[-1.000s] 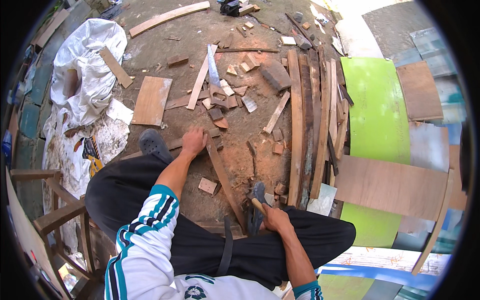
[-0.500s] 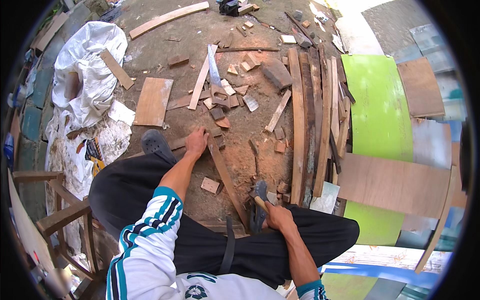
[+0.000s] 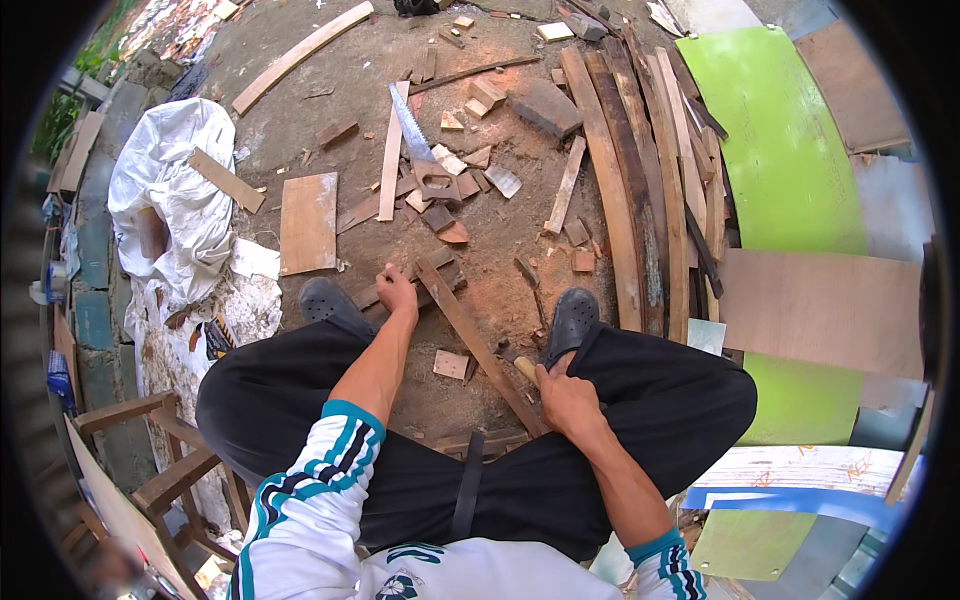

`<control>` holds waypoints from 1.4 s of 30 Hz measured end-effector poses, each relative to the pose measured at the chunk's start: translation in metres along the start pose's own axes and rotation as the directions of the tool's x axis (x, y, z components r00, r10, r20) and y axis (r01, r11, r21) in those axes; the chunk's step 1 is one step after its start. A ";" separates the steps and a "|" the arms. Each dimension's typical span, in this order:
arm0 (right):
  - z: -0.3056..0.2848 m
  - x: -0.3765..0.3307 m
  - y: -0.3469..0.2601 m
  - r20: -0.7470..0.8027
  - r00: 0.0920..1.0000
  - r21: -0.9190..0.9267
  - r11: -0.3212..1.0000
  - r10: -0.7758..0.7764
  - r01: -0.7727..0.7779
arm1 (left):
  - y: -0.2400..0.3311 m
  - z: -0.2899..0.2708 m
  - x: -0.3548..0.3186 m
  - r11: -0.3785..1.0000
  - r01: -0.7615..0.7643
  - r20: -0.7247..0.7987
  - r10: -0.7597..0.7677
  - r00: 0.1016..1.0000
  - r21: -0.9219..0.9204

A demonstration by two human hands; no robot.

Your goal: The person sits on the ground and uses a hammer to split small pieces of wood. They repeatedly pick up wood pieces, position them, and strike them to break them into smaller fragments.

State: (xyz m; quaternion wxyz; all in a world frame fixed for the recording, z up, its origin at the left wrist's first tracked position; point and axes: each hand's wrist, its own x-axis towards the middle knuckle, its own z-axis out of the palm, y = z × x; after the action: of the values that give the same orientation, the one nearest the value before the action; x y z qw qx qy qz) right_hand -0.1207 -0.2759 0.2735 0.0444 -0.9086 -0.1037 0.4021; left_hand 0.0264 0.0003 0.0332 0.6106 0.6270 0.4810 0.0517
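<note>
Bare dirt ground (image 3: 500, 240), dusted with orange sawdust, carries the work; person seated low, knees apart, a dark clog at each side. Left hand (image 3: 398, 292): grip closed over the top end of a long wood strip (image 3: 478, 345), fingers curled on it, pinning it to the ground. From that grip the strip runs diagonally down and to the right, passing between the legs toward the right hand. Right hand (image 3: 566, 398): grip clamped on a wooden tool handle (image 3: 526, 370); handle projects up and left out of the fist, its end just beside the strip. Tool head is not clear; cannot tell what kind of tool. Small square offcut (image 3: 451, 364) lies between the two grips, just left of the strip, not touching either hand. Beyond the left grip, further out: a handsaw (image 3: 418, 150) lying flat among short wood scraps. Left of that grip: a flat rectangular board (image 3: 308, 222), and past it a white sack (image 3: 175, 190). Beyond the right grip: a row of long planks (image 3: 625, 190) lying side by side, with a green panel (image 3: 775, 150) farther right. Wooden frame (image 3: 150, 450) stands well left of the left forearm.
</note>
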 end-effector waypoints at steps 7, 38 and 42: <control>0.009 0.015 0.016 0.049 0.999 -0.007 1.000 0.009 -0.008 | 0.016 -0.004 -0.018 0.755 -0.370 0.244 0.280 0.929 0.542; -0.010 0.028 0.013 0.120 0.991 0.063 0.996 0.059 -0.067 | 0.015 0.057 -0.045 0.839 -0.021 -0.117 0.101 0.988 0.544; -0.010 0.029 0.014 0.104 0.993 0.092 0.993 0.062 -0.072 | 0.012 0.061 -0.055 0.768 0.062 -0.145 0.041 0.989 0.637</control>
State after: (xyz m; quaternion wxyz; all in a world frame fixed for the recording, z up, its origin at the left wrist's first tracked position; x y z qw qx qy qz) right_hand -0.0922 -0.2829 0.2575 0.0691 -0.8870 -0.0559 0.4532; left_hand 0.0433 -0.0781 0.0564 0.3229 0.7889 0.5179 -0.0713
